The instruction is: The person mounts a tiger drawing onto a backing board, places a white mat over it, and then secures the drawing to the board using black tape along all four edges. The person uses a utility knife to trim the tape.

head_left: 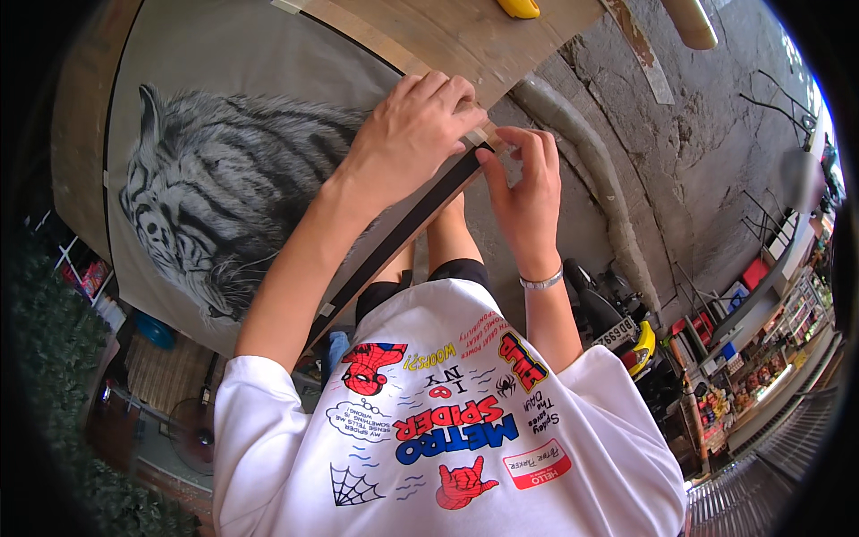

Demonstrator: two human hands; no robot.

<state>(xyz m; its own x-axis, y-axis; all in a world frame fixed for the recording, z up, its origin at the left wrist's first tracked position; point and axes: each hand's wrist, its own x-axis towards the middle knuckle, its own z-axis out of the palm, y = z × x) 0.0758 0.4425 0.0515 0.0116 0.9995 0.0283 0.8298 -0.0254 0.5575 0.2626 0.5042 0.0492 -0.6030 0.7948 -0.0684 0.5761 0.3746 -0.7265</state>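
A grey sheet with a black-and-white tiger drawing (233,179) lies on a wooden board, edged with a black strip (407,224). My left hand (412,121) reaches across the sheet to its corner near my right side, fingers bent and bunched together. A small pale piece, possibly tape (479,137), shows just below those fingertips. My right hand (528,170), with a silver band at the wrist, comes at the same corner from the outside. Its thumb touches the end of the black strip and its fingers curl over toward the thumb. What either hand pinches is mostly hidden.
Bare wooden tabletop (465,45) extends beyond the sheet, with a yellow object (519,7) at the far edge. A thick pale hose or pipe (591,170) lies on the concrete floor at right. A motorbike (608,304) and loaded shelves (752,385) stand further right.
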